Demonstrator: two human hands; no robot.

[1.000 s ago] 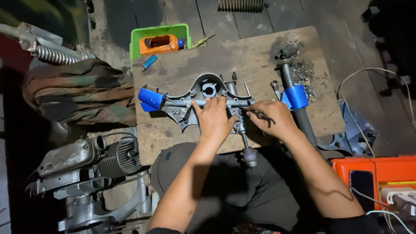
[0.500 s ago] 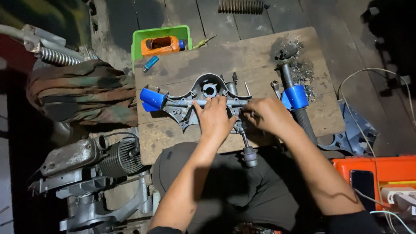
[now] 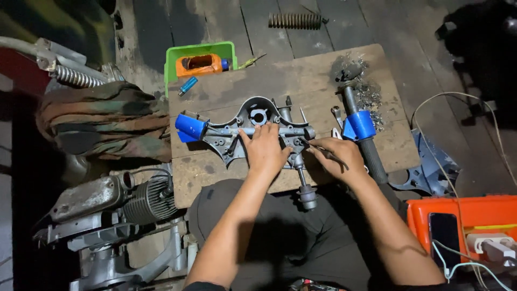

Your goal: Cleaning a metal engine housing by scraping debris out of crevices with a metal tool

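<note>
A grey metal handlebar housing [image 3: 253, 129] with a blue sleeve [image 3: 189, 127] on its left end lies on a wooden board [image 3: 301, 75]. My left hand [image 3: 267, 152] presses flat on the housing's middle. My right hand [image 3: 338, 157] holds a thin dark tool whose tip touches the housing's right end. A short metal shaft [image 3: 302, 183] sticks out from the housing toward me. To the right lies a black grip tube with a blue sleeve [image 3: 359, 125].
A green tray [image 3: 176, 54] holding an orange container sits at the board's far left corner. A coil spring [image 3: 295, 20] lies on the floor planks. An engine [image 3: 113, 199] stands at my left, and an orange box [image 3: 463, 226] with a phone and cables at my right.
My right hand has shifted slightly with the thin tool at the housing's right end. My left hand stays pressed on the housing.
</note>
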